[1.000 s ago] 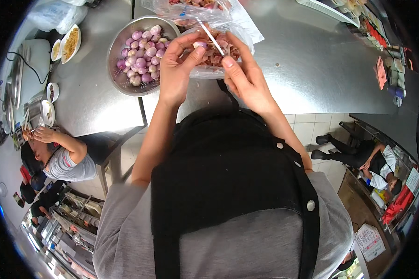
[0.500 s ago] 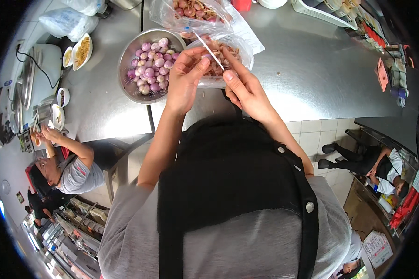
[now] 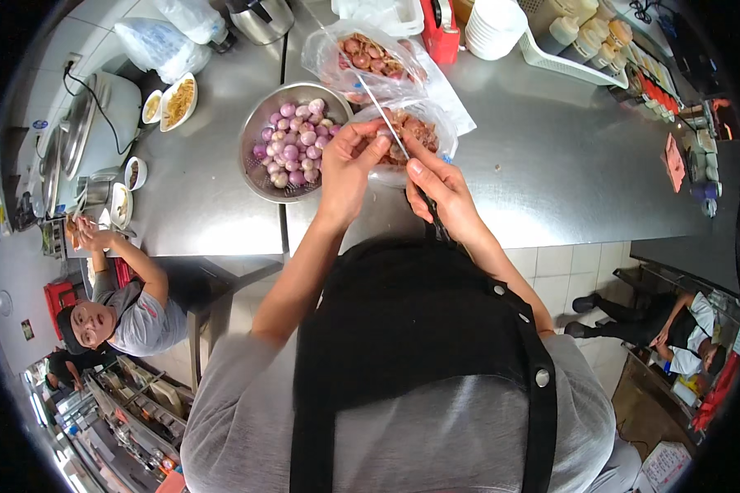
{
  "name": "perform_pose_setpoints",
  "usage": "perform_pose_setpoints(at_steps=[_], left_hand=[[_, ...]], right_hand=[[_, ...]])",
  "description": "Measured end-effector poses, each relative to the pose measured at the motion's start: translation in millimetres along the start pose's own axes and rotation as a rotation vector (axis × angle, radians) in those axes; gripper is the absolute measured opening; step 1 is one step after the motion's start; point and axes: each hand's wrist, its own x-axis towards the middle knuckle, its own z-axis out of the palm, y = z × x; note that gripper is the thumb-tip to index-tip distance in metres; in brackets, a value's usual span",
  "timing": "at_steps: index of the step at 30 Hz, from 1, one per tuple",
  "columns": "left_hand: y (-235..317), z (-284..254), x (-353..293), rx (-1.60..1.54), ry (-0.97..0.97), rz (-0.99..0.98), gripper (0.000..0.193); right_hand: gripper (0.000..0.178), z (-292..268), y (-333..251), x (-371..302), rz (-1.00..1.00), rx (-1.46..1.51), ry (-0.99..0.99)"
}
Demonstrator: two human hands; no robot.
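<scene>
Over the near edge of the bench (image 3: 543, 193), the person's left hand (image 3: 347, 177) has its grip closed on a small shallot (image 3: 384, 132), partly hidden by the fingers, just above an open bag of skins. The right hand (image 3: 446, 191) has its grip wrapped round a thin-bladed knife (image 3: 388, 124), the blade slanting up past the left fingertips. That lower clear bag (image 3: 447, 131), set in from the near edge, is heaped with papery reddish-brown peelings (image 3: 419, 130). Beyond it, toward the far edge, a second clear bag (image 3: 316, 59) holds unpeeled red shallots (image 3: 370, 57), with a white sheet of paper (image 3: 460, 111) partly under the bags. Just left of the working hands stands a perforated metal colander (image 3: 255, 177), well filled with peeled purple and pale shallots (image 3: 298, 148). Toward the bench's left end, a white dish (image 3: 191, 85) carries yellow shreds, and a small white bowl (image 3: 142, 168) has something dark in it. Along the far edge are a stack of white bowls (image 3: 495, 31) and, to their right, a white basket (image 3: 555, 64) packed with squeeze bottles (image 3: 563, 31).
</scene>
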Motion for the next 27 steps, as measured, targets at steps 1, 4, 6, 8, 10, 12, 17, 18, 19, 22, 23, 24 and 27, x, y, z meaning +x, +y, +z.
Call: perform_pose_setpoints(at_steps=[1,4,6,8,10,12,17,18,19,22,23,24,27], left_hand=[[4,4,-1,-0.046,-0.001,-0.001,0.021],[-2,6,0,0.044,0.022,0.071,0.019],[-5,9,0,0.049,0.031,0.086,0.020],[-10,13,-1,0.087,0.059,0.174,0.020],[-10,12,0,0.091,0.052,0.177,0.020],[-10,10,2,0.061,0.024,0.121,0.019],[-7,12,3,-0.005,0.006,0.058,0.019],[-6,13,4,0.017,0.010,0.054,0.018],[-8,11,2,0.033,0.019,0.068,0.020],[-7,7,6,0.042,-0.014,0.013,0.023],[-7,5,6,0.042,-0.014,0.017,0.023],[-10,1,6,-0.007,-0.057,-0.011,0.026],[-12,5,6,-0.065,-0.074,-0.017,0.030]], right_hand=[[0.062,2,-1,-1,0.003,0.049,0.014],[0.061,4,-4,1,0.000,0.106,0.005],[0.059,6,-3,2,-0.002,0.116,0.045],[0.058,6,-3,2,-0.001,0.123,0.043],[0.057,5,-4,3,-0.001,0.130,0.041],[0.057,5,-3,2,0.001,0.179,0.043],[0.054,2,7,5,-0.003,0.129,0.090],[0.048,2,8,6,0.013,0.163,0.120],[0.048,2,6,6,0.012,0.162,0.115],[0.040,-3,1,6,0.132,0.305,0.091],[0.033,-6,3,6,0.157,0.368,0.072],[0.031,-8,4,6,0.183,0.430,0.053],[0.032,-7,7,7,0.141,0.389,0.092]])
